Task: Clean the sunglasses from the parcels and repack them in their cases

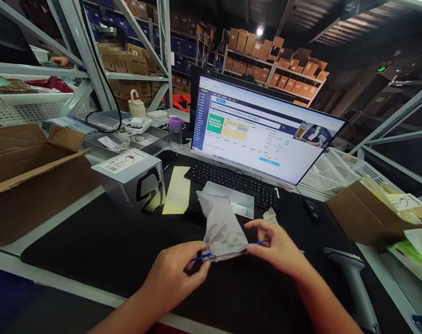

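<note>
Head-camera view: a grey pouch (223,227) is held between both hands over the black mat (92,246), its top tilted away. Its blue drawstring (201,256) is pinched by the left hand (176,276) at the pouch's lower left corner, and the cord's other end is pinched by the right hand (282,250) (remaining fingers spread). Just beyond the pouch an open grey tray (236,199) is set against the keyboard (228,178). Bare mat is seen left of the left hand, bounded by a grey carton (134,183). Right of the right hand a scanner (352,273) is laid near the mat's edge.
</note>
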A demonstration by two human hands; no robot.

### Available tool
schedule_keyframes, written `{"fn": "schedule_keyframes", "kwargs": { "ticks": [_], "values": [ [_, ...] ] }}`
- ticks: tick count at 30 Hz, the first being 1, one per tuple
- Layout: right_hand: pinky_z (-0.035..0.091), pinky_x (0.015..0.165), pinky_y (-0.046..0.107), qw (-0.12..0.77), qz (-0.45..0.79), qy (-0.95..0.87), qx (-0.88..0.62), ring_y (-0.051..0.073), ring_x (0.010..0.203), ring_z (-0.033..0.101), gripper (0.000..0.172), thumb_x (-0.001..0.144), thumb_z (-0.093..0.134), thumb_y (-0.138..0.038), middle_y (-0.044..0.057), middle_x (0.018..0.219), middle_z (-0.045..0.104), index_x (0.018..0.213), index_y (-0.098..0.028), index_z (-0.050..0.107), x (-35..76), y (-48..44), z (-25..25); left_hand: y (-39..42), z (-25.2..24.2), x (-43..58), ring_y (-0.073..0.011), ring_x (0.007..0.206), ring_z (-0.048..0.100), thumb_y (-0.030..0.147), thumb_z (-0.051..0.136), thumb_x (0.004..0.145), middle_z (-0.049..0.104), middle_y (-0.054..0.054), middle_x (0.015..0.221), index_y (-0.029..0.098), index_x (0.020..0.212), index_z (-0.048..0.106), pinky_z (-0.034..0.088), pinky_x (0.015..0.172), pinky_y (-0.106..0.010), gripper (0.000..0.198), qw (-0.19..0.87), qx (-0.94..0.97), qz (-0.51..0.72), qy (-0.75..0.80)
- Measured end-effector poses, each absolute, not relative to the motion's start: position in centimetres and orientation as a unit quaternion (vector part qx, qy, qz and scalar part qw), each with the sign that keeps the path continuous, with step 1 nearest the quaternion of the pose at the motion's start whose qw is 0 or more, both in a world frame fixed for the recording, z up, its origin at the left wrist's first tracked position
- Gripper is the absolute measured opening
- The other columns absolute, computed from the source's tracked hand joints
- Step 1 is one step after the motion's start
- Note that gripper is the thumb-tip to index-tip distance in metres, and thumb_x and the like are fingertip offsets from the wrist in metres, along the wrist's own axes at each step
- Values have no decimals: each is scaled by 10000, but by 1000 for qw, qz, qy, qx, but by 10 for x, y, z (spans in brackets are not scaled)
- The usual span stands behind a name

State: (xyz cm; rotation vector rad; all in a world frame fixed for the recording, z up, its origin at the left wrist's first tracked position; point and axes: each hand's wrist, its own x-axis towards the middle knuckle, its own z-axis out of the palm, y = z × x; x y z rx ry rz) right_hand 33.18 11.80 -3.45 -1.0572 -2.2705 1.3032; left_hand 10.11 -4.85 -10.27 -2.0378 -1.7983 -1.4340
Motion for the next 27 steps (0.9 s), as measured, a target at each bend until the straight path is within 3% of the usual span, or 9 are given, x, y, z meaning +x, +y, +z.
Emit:
{"fn": "schedule_keyframes", "kwargs": {
  "ticks": [5, 9, 12, 14, 16, 19, 22, 25, 27],
  "values": [
    [187, 476, 230, 233, 545, -668, -450, 80, 465, 277, 539, 736, 740, -634, -91, 517, 358, 945, -139, 692, 371, 157, -45, -62, -105, 78, -87, 644, 671, 276, 539, 1005, 704, 56, 733, 219, 857, 637, 466, 644, -186, 186, 7, -711, -442, -548],
    [201, 454, 208, 245, 593, -596, -483, 57, 455, 267, 593, 678, 805, -625, -81, 581, 413, 1008, -153, 666, 377, 163, -58, -65, -101, 79, -104, 574, 583, 253, 495, 1017, 613, 48, 645, 202, 775, 580, 391, 579, -238, 261, -62, -756, -357, -545],
    [368, 497, 225, 284, 621, -551, -479, 90, 529, 425, 643, 733, 764, -603, -20, 782, 559, 1215, -221, 578, 358, 157, -54, -62, -92, 93, -119, 635, 581, 229, 575, 967, 615, 42, 715, 208, 800, 573, 374, 581, -261, 169, -123, -814, -272, -497],
    [501, 663, 291, 275, 590, -600, -466, 157, 738, 580, 652, 806, 668, -613, 54, 1015, 614, 1320, -244, 512, 333, 151, -46, -58, -83, 105, -131, 708, 600, 180, 642, 910, 630, 40, 791, 217, 850, 582, 379, 600, -276, 93, -137, -854, -213, -455],
    [512, 882, 369, 230, 497, -706, -449, 230, 1017, 612, 710, 848, 594, -615, 117, 1232, 590, 1424, -228, 441, 303, 143, -39, -54, -76, 118, -140, 730, 595, 129, 670, 866, 624, 44, 806, 222, 874, 583, 371, 590, -295, 128, -120, -883, -170, -420],
    [377, 1095, 460, 127, 350, -836, -403, 327, 1329, 468, 864, 851, 613, -599, 203, 1459, 473, 1526, -137, 334, 260, 132, -30, -50, -69, 131, -143, 701, 559, 138, 695, 850, 612, 46, 793, 216, 862, 578, 347, 550, -312, 141, -93, -906, -152, -385],
    [394, 1077, 468, 55, 318, -878, -354, 349, 1294, 518, 783, 856, 647, -441, 232, 1415, 536, 1498, -83, 375, 240, 126, -23, -49, -70, 130, -147, 688, 541, 183, 699, 867, 615, 29, 819, 200, 912, 594, 333, 522, -317, 116, -58, -910, -178, -370],
    [422, 1060, 426, 100, 334, -889, -296, 297, 1213, 586, 652, 776, 647, -181, 164, 1347, 607, 1402, -122, 476, 245, 124, -13, -47, -72, 113, -158, 665, 532, 131, 596, 929, 607, 1, 784, 161, 1032, 621, 347, 526, -303, 110, 74, -861, -277, -420],
    [379, 1112, 420, 138, 358, -893, -235, 274, 1285, 533, 623, 787, 634, -150, 128, 1406, 565, 1390, -160, 478, 256, 118, -8, -43, -69, 97, -162, 715, 568, 89, 518, 961, 636, -36, 837, 127, 1108, 628, 415, 581, -283, 188, 158, -796, -348, -470]
  ]
}}
